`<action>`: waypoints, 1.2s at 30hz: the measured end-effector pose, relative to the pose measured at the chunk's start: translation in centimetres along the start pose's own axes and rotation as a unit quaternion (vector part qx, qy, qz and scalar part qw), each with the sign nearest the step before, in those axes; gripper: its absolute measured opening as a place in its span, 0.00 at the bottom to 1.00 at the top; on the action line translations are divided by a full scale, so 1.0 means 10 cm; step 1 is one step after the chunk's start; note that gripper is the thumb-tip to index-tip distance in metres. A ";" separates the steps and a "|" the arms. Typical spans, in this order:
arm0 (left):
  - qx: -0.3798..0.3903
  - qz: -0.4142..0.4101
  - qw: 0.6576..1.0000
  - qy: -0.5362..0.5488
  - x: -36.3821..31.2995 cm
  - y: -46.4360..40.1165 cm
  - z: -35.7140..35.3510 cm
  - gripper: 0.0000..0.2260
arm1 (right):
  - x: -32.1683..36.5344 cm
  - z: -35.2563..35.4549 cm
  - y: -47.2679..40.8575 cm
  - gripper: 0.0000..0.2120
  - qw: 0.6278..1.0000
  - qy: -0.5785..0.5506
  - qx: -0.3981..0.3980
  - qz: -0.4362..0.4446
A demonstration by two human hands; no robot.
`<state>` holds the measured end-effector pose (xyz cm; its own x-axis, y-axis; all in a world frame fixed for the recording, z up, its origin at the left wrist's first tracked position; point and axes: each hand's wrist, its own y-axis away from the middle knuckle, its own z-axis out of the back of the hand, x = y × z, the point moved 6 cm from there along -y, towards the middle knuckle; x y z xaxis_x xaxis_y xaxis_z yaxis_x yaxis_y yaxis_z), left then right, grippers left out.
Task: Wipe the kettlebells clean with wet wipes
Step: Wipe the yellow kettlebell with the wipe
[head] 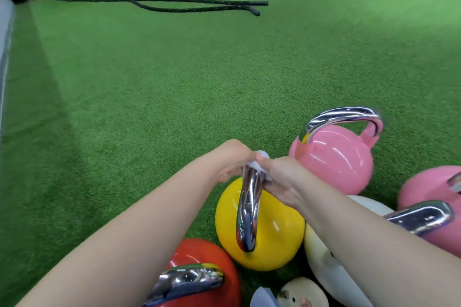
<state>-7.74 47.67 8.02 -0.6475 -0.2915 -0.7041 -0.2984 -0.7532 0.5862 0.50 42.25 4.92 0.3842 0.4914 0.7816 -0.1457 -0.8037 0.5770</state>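
A yellow kettlebell (272, 237) stands on the green turf with its chrome handle (248, 212) pointing away from me. Both hands meet at the far end of that handle. My left hand (230, 161) curls round the handle's left side. My right hand (279, 178) pinches a white wet wipe (260, 164) against the handle's top and right side. The wipe is mostly hidden between my fingers.
Around the yellow one stand a red kettlebell (199, 259), a pink kettlebell (334, 157), a second pink kettlebell (434, 192) at the right edge and a white kettlebell (324, 264). A pale blue wipe pack (264, 298) lies at the bottom. Black battle ropes (174, 6) lie far off on the turf.
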 end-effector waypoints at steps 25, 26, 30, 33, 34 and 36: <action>0.002 -0.113 0.993 -0.030 0.45 0.49 -0.09 0.16 | -0.27 0.08 0.26 0.14 0.980 0.173 0.022 0.093; 0.015 -0.117 0.993 -0.014 0.50 0.53 -0.12 0.11 | -0.28 0.08 0.33 0.13 0.978 0.178 0.035 0.104; 0.063 -0.128 0.990 -0.002 0.79 0.61 -0.21 0.12 | -0.43 0.07 0.55 0.06 0.967 0.199 0.088 0.132; 0.094 -0.138 0.985 -0.045 0.94 0.56 -0.26 0.21 | -0.58 0.08 0.58 0.07 0.942 0.263 0.104 0.178; 0.094 -0.143 0.983 -0.073 0.94 0.55 -0.28 0.22 | -0.63 0.10 0.57 0.07 0.927 0.303 0.100 0.197; 0.068 -0.164 0.971 -0.163 0.89 0.52 -0.28 0.22 | -0.72 0.15 0.54 0.06 0.898 0.359 0.088 0.239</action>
<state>-13.09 39.46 3.65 -0.6831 0.1684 -0.7107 -0.6009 -0.6827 0.4158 -1.68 33.85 2.04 -0.3795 0.1147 0.9181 0.0336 -0.9899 0.1376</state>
